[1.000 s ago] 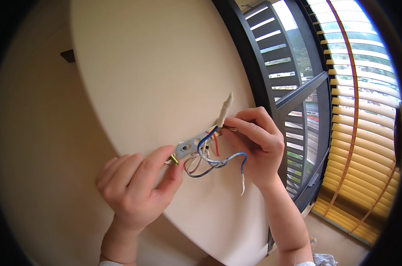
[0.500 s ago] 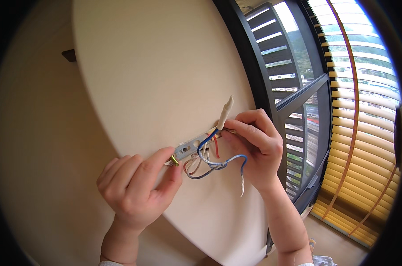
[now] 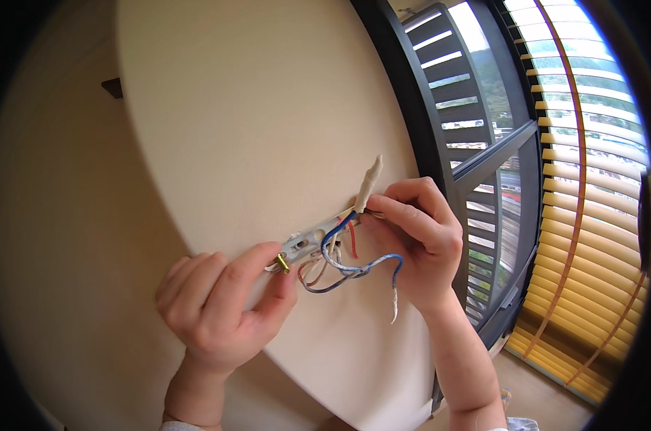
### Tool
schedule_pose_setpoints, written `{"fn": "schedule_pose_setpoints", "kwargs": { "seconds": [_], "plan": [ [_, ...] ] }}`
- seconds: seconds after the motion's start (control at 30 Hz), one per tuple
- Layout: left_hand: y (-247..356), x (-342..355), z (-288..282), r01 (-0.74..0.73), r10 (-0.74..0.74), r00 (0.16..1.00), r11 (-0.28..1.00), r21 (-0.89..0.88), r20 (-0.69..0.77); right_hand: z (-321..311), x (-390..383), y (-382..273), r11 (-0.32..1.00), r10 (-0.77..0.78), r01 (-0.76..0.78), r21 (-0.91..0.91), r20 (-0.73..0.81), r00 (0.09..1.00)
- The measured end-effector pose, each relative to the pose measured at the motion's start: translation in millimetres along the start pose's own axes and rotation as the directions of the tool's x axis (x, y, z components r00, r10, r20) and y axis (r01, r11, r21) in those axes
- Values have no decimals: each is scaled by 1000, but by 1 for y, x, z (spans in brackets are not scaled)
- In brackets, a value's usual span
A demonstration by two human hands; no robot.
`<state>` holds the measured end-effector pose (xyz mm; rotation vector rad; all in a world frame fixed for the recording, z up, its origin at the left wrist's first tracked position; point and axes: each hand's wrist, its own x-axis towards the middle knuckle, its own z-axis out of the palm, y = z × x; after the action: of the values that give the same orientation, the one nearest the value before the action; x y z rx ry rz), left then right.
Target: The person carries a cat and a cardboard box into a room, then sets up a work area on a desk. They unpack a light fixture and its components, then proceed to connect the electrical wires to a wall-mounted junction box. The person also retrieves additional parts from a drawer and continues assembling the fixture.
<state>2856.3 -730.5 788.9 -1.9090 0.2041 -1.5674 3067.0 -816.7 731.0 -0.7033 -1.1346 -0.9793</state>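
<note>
A slotted metal mounting strip (image 3: 299, 247) lies slantwise against the cream wall. My left hand (image 3: 221, 298) is closed on its left end, fingertips around a short brass-coloured screw (image 3: 283, 264) that sticks out from it. At the other end, my right hand (image 3: 424, 241) pinches the strip's tip between thumb and fingers, partly hiding it. Beside those fingers a white tape-wrapped wire end (image 3: 370, 184) points upward. Blue wire (image 3: 391, 258) loops down over the strip to a pale wrapped tip. A short red wire (image 3: 353, 241) and several other wires hang around the middle.
The cream wall (image 3: 261, 122) bulges in the fisheye view. To the right stands a dark-framed window (image 3: 494, 158) with slatted shutters outside, then a yellow slatted blind (image 3: 555, 280). A dark bracket-like piece (image 3: 113, 88) juts out at upper left. Clear plastic (image 3: 523, 424) lies low on the right.
The view has shifted slightly, so the window sits a little farther right. Both hands keep their hold on the strip's ends, and the wires have barely moved.
</note>
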Motion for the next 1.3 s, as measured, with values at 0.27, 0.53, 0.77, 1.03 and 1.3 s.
{"fn": "schedule_pose_setpoints", "kwargs": {
  "seconds": [0.27, 0.53, 0.77, 1.03, 1.3],
  "plan": [
    [3, 4, -5, -5, 5, 1000, 1000, 0, 6, 2, 0, -2, 998, 17, -17, 57, -6, 1000],
    [6, 3, -1, 18, -18, 1000, 1000, -10, 13, -4, 0, -1, 999, 11, -11, 44, 8, 1000],
    [7, 2, -1, 22, -22, 1000, 1000, -2, 20, -3, -1, -1, 998, 22, -22, 56, 12, 1000],
    [6, 0, -1, 14, -14, 1000, 1000, -28, 6, -2, -3, -2, 999, 28, -28, 42, -1, 1000],
    [6, 0, -1, 12, -12, 1000, 1000, -28, 8, -4, -3, -8, 995, 85, -85, 44, -3, 996]
  ]
}}
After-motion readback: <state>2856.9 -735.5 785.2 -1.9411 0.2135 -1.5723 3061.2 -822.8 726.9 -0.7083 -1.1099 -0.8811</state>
